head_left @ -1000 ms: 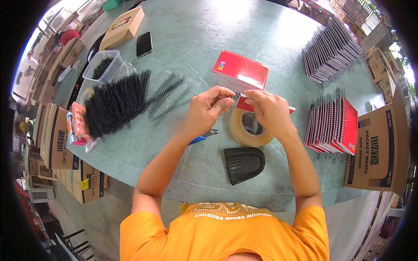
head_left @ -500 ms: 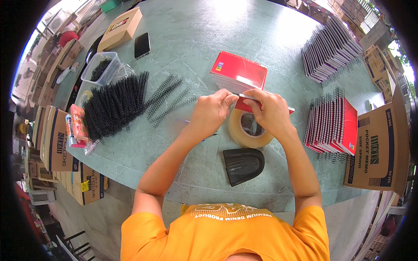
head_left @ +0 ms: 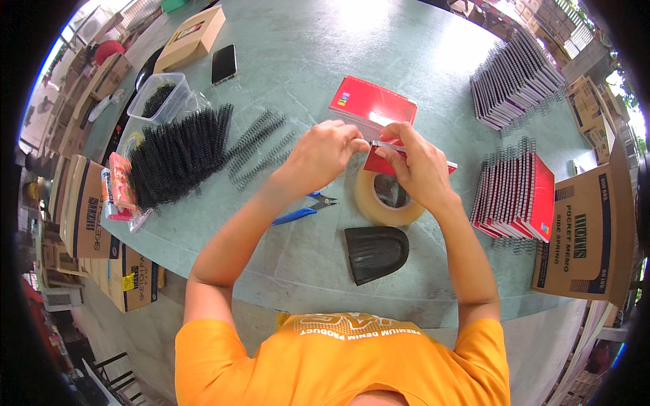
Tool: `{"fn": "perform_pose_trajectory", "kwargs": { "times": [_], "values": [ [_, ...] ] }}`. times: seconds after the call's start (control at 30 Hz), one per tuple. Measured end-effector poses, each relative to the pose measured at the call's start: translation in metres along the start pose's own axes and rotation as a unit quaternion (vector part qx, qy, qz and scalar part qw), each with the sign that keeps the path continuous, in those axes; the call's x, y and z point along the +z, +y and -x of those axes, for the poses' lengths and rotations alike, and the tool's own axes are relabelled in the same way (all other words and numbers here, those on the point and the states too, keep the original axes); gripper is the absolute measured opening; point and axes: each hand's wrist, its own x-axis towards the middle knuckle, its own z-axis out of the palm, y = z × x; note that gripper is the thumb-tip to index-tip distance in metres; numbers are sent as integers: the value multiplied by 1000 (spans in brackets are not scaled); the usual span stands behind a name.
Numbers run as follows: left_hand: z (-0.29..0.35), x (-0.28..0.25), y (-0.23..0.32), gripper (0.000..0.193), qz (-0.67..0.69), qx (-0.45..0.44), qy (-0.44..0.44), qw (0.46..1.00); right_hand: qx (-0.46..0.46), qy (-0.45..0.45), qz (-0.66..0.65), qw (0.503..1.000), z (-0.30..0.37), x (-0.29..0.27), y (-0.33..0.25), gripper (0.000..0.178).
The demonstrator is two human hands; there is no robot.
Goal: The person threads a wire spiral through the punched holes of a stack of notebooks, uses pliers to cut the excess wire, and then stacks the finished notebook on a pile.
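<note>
My right hand [head_left: 421, 169] grips a small red notebook [head_left: 443, 164] by its bound edge, thumb in front and fingers behind. My left hand [head_left: 323, 154] is closed in a pinch beside the notebook's left end; whatever sits between its fingertips is hidden. Under the notebook lies a large roll of clear tape [head_left: 369, 203]. A stack of red notebooks [head_left: 379, 101] stands just beyond my hands. Nearer me rests a black ribbed, rounded block [head_left: 376, 254]. Blue-handled pliers [head_left: 298, 215] lie below my left wrist, and loose black spiral coils [head_left: 261, 139] are to its left.
A heap of black coils [head_left: 179, 159] and a clear plastic tub [head_left: 172, 101] occupy the left. A phone [head_left: 224, 64] and cardboard box [head_left: 191, 39] lie farther back. Coil-bound notebooks [head_left: 518, 193] and another stack [head_left: 518, 81] stand right, near an open carton [head_left: 575, 233].
My left hand has drawn slightly left and turned its back upward, fingertips now just off the notebook's end. The pliers show more fully. My right hand stays on the notebook.
</note>
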Motion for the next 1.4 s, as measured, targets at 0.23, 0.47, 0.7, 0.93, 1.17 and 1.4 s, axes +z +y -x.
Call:
{"fn": "perform_pose_trajectory", "kwargs": {
  "times": [0.23, 0.47, 0.7, 0.93, 1.17, 1.4],
  "values": [
    [53, 44, 51, 26, -166, 129, -75, 975, 43, 48, -25, 998, 1, -3, -3, 25],
    [85, 45, 66, 60, -41, 69, -122, 989, 133, -28, -85, 987, 12, -34, 17, 18],
    [24, -9, 44, 46, -101, 28, 9, 994, 170, -68, -99, 978, 18, -39, 24, 18],
    [18, -9, 54, 36, -104, 10, 6, 994, 138, -40, -101, 985, 27, -34, 23, 17],
    [4, -5, 63, 35, -72, -29, 31, 997, 114, -7, -78, 990, 29, -34, 28, 16],
    [3, -6, 62, 38, -61, 13, 89, 994, 86, 1, -51, 995, 31, -32, 24, 14]
  ]
}}
